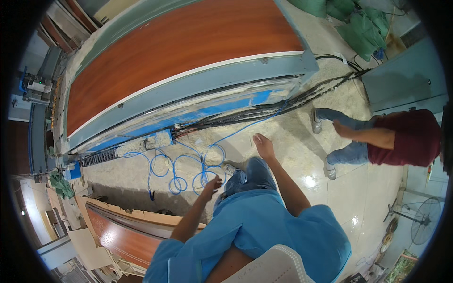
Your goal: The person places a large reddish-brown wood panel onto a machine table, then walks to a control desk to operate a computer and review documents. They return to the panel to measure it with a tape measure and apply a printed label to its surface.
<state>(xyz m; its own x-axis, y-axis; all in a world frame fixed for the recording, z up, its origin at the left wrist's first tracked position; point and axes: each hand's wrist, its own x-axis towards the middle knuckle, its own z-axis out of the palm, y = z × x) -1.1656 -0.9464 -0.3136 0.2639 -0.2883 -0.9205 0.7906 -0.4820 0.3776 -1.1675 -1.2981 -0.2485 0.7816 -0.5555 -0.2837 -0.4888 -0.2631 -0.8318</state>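
Note:
My left hand (211, 185) hangs in the air in front of my body, with bent fingers apart and nothing seen in it. Beneath and beyond it, a blue hose (177, 172) lies in loose coils on the floor. Farther right and forward, my right hand (264, 145) is raised over the dusty floor, its fingers loosely bent; I see nothing held. Ahead of both hands stands a long grey-blue machine bed (207, 70), and a large reddish-brown wood-grain panel (188, 47) lies on top. Neither hand touches the panel or the machine.
To the right stands another person in a dark red shirt (406, 139) and jeans. Black cables (302, 100) run along the floor to a grey cabinet (406, 73). More reddish-brown boards (125, 233) are stacked at lower left. A fan (424, 220) stands at far right, green sacks (363, 30) at the back.

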